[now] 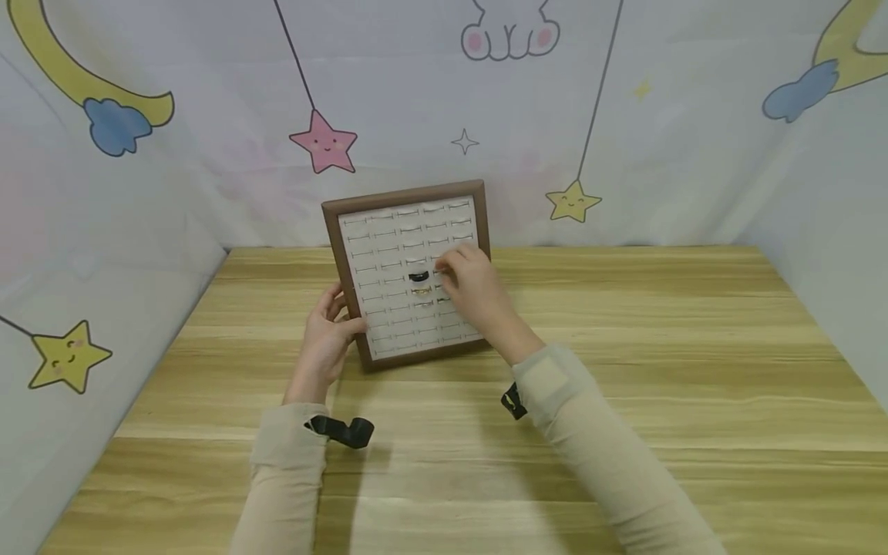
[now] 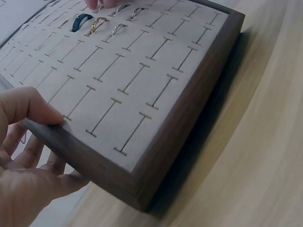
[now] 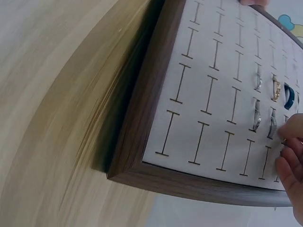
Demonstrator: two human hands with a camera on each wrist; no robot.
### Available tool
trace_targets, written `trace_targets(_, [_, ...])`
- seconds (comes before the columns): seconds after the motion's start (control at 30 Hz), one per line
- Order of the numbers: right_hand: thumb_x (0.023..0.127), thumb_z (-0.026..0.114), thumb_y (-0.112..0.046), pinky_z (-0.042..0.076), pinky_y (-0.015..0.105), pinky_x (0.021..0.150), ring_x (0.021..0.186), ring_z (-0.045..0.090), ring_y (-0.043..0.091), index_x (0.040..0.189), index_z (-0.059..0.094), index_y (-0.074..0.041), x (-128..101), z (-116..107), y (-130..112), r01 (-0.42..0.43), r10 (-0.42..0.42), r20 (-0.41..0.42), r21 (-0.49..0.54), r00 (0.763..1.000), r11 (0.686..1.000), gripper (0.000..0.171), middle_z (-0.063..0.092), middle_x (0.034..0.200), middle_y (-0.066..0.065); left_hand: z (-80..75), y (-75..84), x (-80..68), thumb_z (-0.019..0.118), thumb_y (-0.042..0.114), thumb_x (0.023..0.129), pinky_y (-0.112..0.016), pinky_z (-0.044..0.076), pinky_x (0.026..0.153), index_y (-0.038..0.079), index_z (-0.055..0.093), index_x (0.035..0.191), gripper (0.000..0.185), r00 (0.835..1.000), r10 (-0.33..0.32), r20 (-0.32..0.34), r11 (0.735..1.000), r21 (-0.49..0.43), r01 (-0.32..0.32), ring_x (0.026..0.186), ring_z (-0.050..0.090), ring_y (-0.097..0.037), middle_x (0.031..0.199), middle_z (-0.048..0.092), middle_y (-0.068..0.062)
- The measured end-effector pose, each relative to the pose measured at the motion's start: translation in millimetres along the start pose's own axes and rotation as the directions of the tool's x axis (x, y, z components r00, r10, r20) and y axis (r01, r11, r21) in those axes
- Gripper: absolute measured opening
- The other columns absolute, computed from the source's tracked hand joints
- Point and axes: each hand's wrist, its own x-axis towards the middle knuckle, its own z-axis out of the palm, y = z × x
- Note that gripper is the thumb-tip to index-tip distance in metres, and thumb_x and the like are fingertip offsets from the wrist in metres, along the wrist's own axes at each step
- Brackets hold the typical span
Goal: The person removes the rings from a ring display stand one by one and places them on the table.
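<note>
Steadying the tray: left hand is clamped on the left side of the brown-framed ring tray, which leans tilted over the middle of the table.
Left grip, close up: the left wrist view gives us what the head view only hints at, the thumb lying over the frame's edge with the other fingers behind it.
Right hand at work: right hand reaches over the insert from the right, thumb and fingertips curled close at a slot; whether a ring is pinched between them, I cannot tell.
Slotted insert: pale padding fills the frame, cut with rows of narrow slots, and rings stand in a few near the middle.
Ring line: look at this column, dark ring farthest, gold ring just nearer, silver ring nearest.
Next column right: two more silver bands sit in their slots beside the right fingertips, clear from the right wrist but mostly hidden by the hand from the head.
Dark band's colour: nearly black from above, blue-green in both wrist views!
Backdrop: a pale curtain with printed stars hangs beyond the table's far edge.
</note>
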Motion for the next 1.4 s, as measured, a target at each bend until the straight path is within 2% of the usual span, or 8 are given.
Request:
trace_targets(0.27, [0.087, 0.063, -0.002, 0.051, 0.029, 0.083, 0.094, 0.057, 0.025, 0.092, 0.066, 0.000, -4, -3, 6, 0.056, -0.059, -0.041, -0.065, 0.997, 0.996, 0.006, 0.061, 0.097, 0.011, 2.5, -3.4, 4.0, 0.052, -0.015, 0.081, -0.023, 0.044, 0.089, 0.017, 0.019, 0.154, 0.086, 1.000, -0.002, 0.031, 0.996, 0.092, -0.001, 0.119, 0.045, -0.018, 0.150, 0.035, -0.008])
trace_targets(0.53, [0.089, 0.060, -0.004, 0.051, 0.032, 0.088, 0.096, 0.058, 0.024, 0.095, 0.063, 0.000, -2, -14, 9, -0.100, 0.092, 0.077, 0.114, 0.993, 0.988, 0.007, 0.063, 0.102, 0.012, 4.1, -5.7, 3.9, 0.053, -0.011, 0.084, -0.024, 0.042, 0.093, 0.016, 0.018, 0.154, 0.083, 0.999, 0.023, 0.031, 0.992, 0.121, -0.027, 0.120, 0.045, -0.017, 0.151, 0.035, -0.008])
trace_targets(0.63, [0.090, 0.059, -0.003, 0.052, 0.033, 0.086, 0.094, 0.060, 0.024, 0.097, 0.062, 0.001, -2, -16, 13, -0.184, 0.162, 0.109, 0.240, 0.981, 0.953, 0.008, 0.064, 0.101, 0.014, 3.8, -6.7, 3.2, 0.053, -0.011, 0.084, -0.020, 0.043, 0.089, 0.016, 0.021, 0.153, 0.081, 0.999, 0.036, 0.036, 0.991, 0.125, -0.040, 0.116, 0.046, -0.014, 0.150, 0.036, -0.009])
trace_targets(0.83, [0.093, 0.059, -0.011, 0.050, 0.028, 0.082, 0.092, 0.060, 0.022, 0.104, 0.062, 0.000, -3, -27, 25, -0.346, 0.319, 0.138, 0.438, 0.938, 0.830, 0.015, 0.065, 0.104, 0.015, 2.2, -9.0, 4.1, 0.052, -0.012, 0.084, -0.018, 0.044, 0.086, 0.017, 0.022, 0.153, 0.081, 0.998, 0.042, 0.053, 0.990, 0.129, -0.049, 0.113, 0.046, -0.013, 0.148, 0.037, -0.009])
trace_targets(0.97, [0.093, 0.060, -0.014, 0.049, 0.019, 0.076, 0.087, 0.059, 0.012, 0.108, 0.063, 0.000, -4, -36, 36, -0.405, 0.392, 0.142, 0.521, 0.909, 0.751, 0.021, 0.064, 0.107, 0.015, 1.5, -9.4, 5.2, 0.052, -0.011, 0.084, -0.019, 0.044, 0.088, 0.019, 0.021, 0.153, 0.081, 0.998, 0.038, 0.059, 0.989, 0.141, -0.046, 0.114, 0.046, -0.013, 0.149, 0.037, -0.008])
trace_targets(1.1, [0.093, 0.060, -0.011, 0.055, 0.021, 0.077, 0.078, 0.060, 0.001, 0.111, 0.062, 0.005, -6, -42, 50, -0.422, 0.433, 0.131, 0.586, 0.892, 0.692, 0.024, 0.063, 0.106, 0.012, 1.1, -8.9, 4.3, 0.052, -0.011, 0.084, -0.018, 0.044, 0.087, 0.019, 0.020, 0.154, 0.082, 0.997, 0.041, 0.064, 0.988, 0.148, -0.050, 0.114, 0.046, -0.013, 0.149, 0.036, -0.009])
trace_targets(1.27, [0.092, 0.060, -0.008, 0.055, 0.018, 0.076, 0.073, 0.060, -0.005, 0.111, 0.061, 0.009, -12, -48, 72, -0.427, 0.468, 0.103, 0.611, 0.878, 0.667, 0.026, 0.062, 0.099, 0.005, 0.7, -8.8, 3.6, 0.051, -0.012, 0.084, -0.018, 0.043, 0.087, 0.018, 0.020, 0.154, 0.082, 0.996, 0.045, 0.073, 0.988, 0.146, -0.055, 0.115, 0.045, -0.013, 0.150, 0.035, -0.010])
trace_targets(1.4, [0.093, 0.059, -0.009, 0.053, 0.014, 0.074, 0.073, 0.058, -0.006, 0.115, 0.061, 0.008, -21, -50, 90, -0.484, 0.504, 0.118, 0.528, 0.856, 0.698, 0.027, 0.063, 0.103, 0.012, 0.3, -8.8, 3.5, 0.051, -0.011, 0.085, -0.018, 0.043, 0.087, 0.018, 0.019, 0.154, 0.082, 0.995, 0.046, 0.083, 0.987, 0.147, -0.058, 0.116, 0.045, -0.013, 0.151, 0.034, -0.009])
